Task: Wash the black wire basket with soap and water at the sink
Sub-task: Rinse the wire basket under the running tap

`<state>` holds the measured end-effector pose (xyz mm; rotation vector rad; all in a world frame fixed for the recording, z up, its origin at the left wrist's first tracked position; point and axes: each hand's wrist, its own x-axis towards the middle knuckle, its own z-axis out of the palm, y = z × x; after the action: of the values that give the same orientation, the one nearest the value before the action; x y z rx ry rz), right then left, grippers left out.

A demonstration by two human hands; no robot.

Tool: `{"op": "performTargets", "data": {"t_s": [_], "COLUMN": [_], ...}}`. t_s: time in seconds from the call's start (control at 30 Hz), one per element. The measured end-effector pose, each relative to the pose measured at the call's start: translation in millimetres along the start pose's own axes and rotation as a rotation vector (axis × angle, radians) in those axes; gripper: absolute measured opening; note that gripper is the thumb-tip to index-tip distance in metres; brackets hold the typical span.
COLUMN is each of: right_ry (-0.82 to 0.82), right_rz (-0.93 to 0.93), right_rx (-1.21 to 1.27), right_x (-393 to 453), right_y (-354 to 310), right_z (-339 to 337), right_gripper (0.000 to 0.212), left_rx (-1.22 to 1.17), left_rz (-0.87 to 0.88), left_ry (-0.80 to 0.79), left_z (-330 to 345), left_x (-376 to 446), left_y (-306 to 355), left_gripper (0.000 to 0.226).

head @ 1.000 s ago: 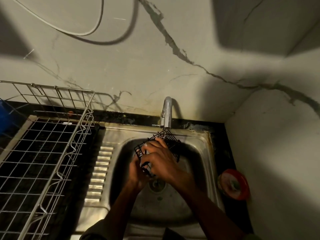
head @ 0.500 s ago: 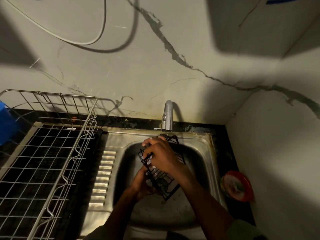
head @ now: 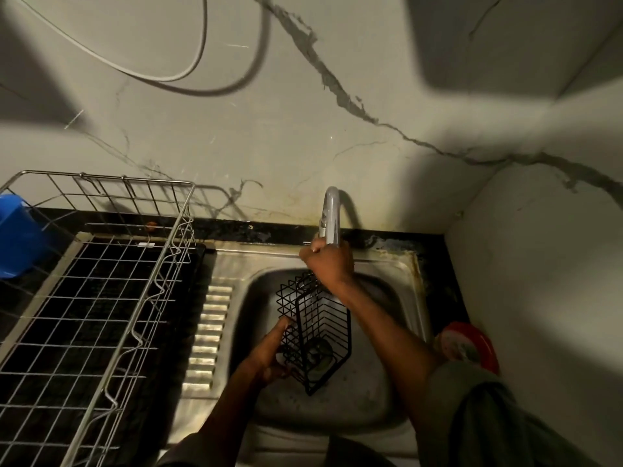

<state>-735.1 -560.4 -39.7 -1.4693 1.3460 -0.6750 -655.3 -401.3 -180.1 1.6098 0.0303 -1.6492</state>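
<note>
Head view: we held the black wire basket [head: 315, 330] tilted over the sink [head: 381, 399] bowl, our left hand [head: 269, 352] curled on its lower side. Our right hand [head: 325, 264] gripped the tap [head: 331, 214] base, fingers wrapped round it.

Open sink basin [head: 367, 392] right of black wire basket [head: 317, 326]; hemmed by faucet [head: 331, 214] far, dish rack [head: 101, 298] left, red container [head: 472, 345] right.

To my left a silver wire dish rack [head: 101, 298] is sitting, a blue container [head: 15, 235] showing behind it; a red-rimmed lid [head: 470, 345] is lying right, a white cable [head: 141, 67] looping overhead.
</note>
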Motion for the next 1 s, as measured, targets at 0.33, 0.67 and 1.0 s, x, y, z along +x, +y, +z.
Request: {"op": "performTargets", "data": {"t_s": [0.33, 0.67, 1.0], "right_ry": [-0.169, -0.199, 0.03], "right_rz": [-0.186, -0.073, -0.177], "right_rx": [-0.416, -0.13, -0.297], "right_x": [18, 16, -34], "right_y": [52, 84, 101], "right_z": [-63, -59, -80], "right_gripper": [0.023, 0.029, 0.019], "left_rx": [-0.127, -0.219, -0.152], "left_rz": [0.002, 0.079, 0.097], "left_ry": [-0.037, -0.099, 0.0], "left_z": [8, 14, 55], "left_x": [15, 9, 17], "left_y": [20, 31, 59], "left_gripper": [0.049, 0.049, 0.087]}}
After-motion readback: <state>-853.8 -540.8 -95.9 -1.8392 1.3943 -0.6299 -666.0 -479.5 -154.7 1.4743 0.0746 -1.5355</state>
